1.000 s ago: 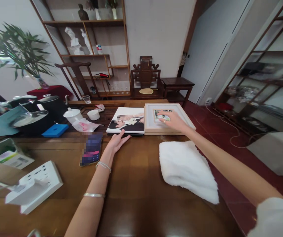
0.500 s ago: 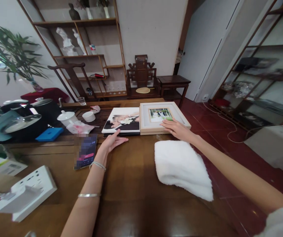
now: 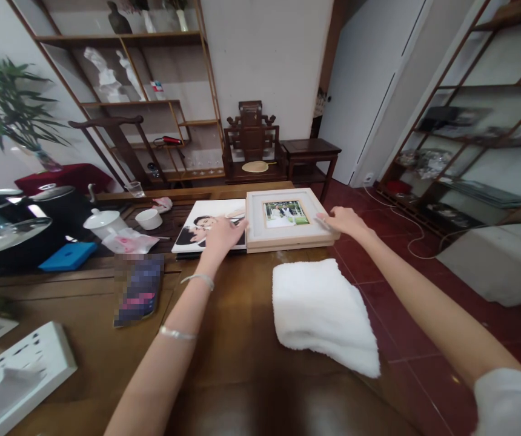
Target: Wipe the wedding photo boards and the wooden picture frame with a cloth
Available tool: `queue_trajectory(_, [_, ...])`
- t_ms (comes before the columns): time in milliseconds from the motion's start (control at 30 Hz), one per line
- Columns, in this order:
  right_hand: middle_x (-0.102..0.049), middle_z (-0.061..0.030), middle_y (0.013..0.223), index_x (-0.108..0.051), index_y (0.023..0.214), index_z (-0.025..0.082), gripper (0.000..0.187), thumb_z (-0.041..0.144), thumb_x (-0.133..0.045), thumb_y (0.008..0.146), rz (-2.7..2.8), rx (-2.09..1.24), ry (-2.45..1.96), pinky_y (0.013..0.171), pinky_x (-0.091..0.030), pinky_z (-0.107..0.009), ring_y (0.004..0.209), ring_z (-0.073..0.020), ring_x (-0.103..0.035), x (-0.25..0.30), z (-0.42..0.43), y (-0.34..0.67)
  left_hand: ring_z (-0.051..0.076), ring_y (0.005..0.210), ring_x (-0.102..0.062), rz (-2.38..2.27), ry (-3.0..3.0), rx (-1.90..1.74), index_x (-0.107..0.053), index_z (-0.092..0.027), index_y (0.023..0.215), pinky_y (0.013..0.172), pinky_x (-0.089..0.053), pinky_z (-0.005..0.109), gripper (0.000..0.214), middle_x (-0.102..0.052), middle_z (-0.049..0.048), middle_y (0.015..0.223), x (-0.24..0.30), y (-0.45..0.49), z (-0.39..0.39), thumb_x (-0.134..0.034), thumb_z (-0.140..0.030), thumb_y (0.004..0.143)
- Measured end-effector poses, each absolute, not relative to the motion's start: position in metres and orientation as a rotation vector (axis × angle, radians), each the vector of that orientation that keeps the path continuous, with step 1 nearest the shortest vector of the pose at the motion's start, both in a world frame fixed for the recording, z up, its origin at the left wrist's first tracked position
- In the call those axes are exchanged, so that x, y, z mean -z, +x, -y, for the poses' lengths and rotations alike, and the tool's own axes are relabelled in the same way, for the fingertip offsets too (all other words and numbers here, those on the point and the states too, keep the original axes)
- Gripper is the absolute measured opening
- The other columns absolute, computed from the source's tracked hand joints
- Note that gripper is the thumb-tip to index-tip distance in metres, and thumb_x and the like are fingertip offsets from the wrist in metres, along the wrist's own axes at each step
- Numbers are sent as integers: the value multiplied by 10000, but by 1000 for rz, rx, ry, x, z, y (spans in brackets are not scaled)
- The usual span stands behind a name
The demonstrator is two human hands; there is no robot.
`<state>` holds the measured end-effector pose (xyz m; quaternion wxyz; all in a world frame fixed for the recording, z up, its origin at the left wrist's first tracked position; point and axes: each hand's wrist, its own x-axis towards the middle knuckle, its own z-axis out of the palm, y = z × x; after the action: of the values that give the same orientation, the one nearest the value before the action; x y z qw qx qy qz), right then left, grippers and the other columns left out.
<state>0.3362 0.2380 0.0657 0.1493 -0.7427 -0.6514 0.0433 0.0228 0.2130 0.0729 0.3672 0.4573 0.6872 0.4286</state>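
A light wooden picture frame, with a wide pale mat around a small outdoor photo of people, lies face up near the table's far edge, on top of another pale frame-like layer. My right hand grips its right edge, fingers closed. On the opposite side my left hand reaches across a photo panel, fingertips pressed against the frame's left edge. The panel shows people in black and white and lies on a dark piece, partly covered by that hand. A folded white towel lies in front of the frame.
Left on the wooden table are a phone, a blue box, a white lidded cup, a small white bowl and a white power strip. Beyond stand a dark chair and a side table.
My left hand has risen from the panel's front edge to the picture frame's left side. My right hand has slid from the frame's front to its right edge. The view has shifted right.
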Motion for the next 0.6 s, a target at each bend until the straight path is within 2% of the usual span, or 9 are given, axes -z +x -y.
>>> queue_trajectory(67, [-624, -268, 1038, -650, 1012, 65, 504, 509, -520, 812, 1887, -162, -2195, 729, -480, -460, 939, -383, -615, -63, -241, 333, 369, 1055, -574, -1802, 1251, -1113, -434, -210, 401, 819, -438, 340, 385, -618, 109, 573, -70, 49, -229, -769, -173, 585])
queue_trajectory(133, [-616, -264, 1060, -640, 1028, 69, 425, 423, -487, 851, 1897, -154, -2214, 756, -471, -441, 967, -368, -609, -60, -241, 328, 390, 1146, -512, -1829, 1327, -1106, -450, -197, 456, 846, -435, 369, 328, -645, 149, 724, -67, 68, -240, -725, -171, 633])
queue_trajectory(267, [-609, -253, 1086, -596, 1079, 55, 368, 311, -402, 899, 1909, -116, -2189, 780, -455, -394, 994, -339, -600, -62, -234, 323, 387, 1214, -452, -1871, 1479, -1028, -578, -133, 649, 881, -427, 413, 96, -635, 211, 975, -64, 79, -243, -594, -184, 729])
queue_trajectory(367, [-621, -250, 1047, -573, 1071, 43, 362, 302, -380, 906, 1905, -66, -2143, 765, -442, -389, 970, -347, -600, -72, -222, 325, 383, 1230, -432, -1913, 1539, -973, -625, -84, 762, 940, -385, 432, 138, -614, 245, 1085, -73, 72, -232, -570, -207, 731])
queue_trajectory(467, [-629, -244, 1010, -553, 1053, 47, 351, 302, -356, 912, 1894, 3, -2079, 754, -422, -385, 950, -346, -595, -89, -204, 327, 344, 1116, -542, -1880, 1546, -969, -644, -66, 825, 911, -424, 409, 228, -649, 234, 1036, -88, 62, -215, -585, -265, 733])
queue_trajectory(533, [-640, -217, 976, -560, 1007, 76, 330, 317, -355, 913, 1890, 40, -2039, 730, -412, -368, 916, -326, -596, -100, -188, 328, 274, 930, -645, -1795, 1528, -963, -652, -86, 913, 819, -491, 359, 298, -698, 168, 943, -101, 55, -198, -593, -320, 739])
queue_trajectory(600, [-655, -164, 896, -574, 929, 117, 296, 346, -389, 900, 1875, 24, -1953, 685, -403, -340, 837, -289, -601, -109, -168, 328, 216, 763, -679, -1669, 1481, -974, -656, -92, 955, 711, -534, 310, 343, -720, 124, 838, -114, 48, -177, -531, -364, 788])
